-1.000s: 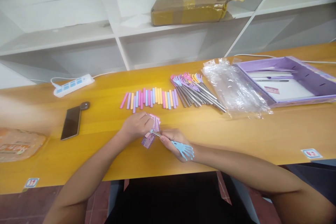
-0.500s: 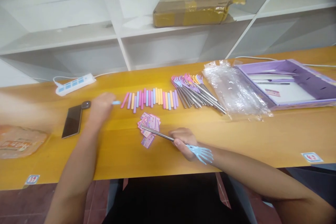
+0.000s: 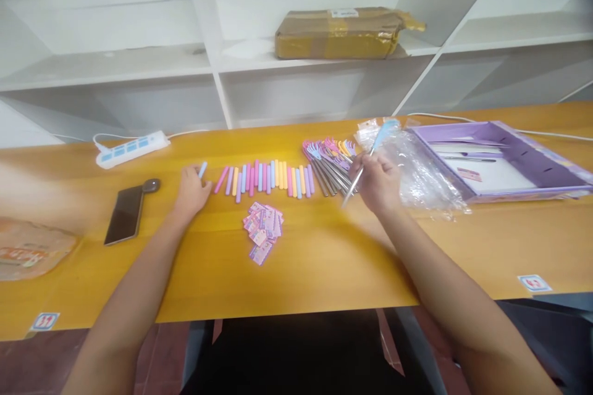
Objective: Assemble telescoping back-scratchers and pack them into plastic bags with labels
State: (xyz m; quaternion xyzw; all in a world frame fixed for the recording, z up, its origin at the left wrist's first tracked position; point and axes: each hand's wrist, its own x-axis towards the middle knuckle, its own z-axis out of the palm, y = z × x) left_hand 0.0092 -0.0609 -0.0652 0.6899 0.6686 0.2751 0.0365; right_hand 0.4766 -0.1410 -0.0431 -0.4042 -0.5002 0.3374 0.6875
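My left hand (image 3: 191, 190) is closed around a short light-blue tube (image 3: 202, 169) at the left end of a row of pink, purple, blue and yellow tubes (image 3: 266, 176). My right hand (image 3: 378, 180) grips a back scratcher (image 3: 382, 134) by its metal rod. Its blue hand-shaped head points up and away, and the rod's other end slants down to the left. Just left of this hand lies a pile of back scratchers (image 3: 330, 166) with coloured heads and metal rods. Small printed pink-purple cards (image 3: 265, 226) are heaped in front of the tubes.
Clear plastic bags (image 3: 424, 176) lie beside a purple open box (image 3: 523, 188) holding a card and a thin rod. At left are a power strip (image 3: 134, 149), a phone (image 3: 124, 215) and an orange package (image 3: 34, 250). A taped carton (image 3: 340, 34) sits on the shelf.
My right hand has moved up and right from above the cards to the scratcher pile, turning its back scratcher head-up. My left hand has shifted slightly right, still with the blue tube.
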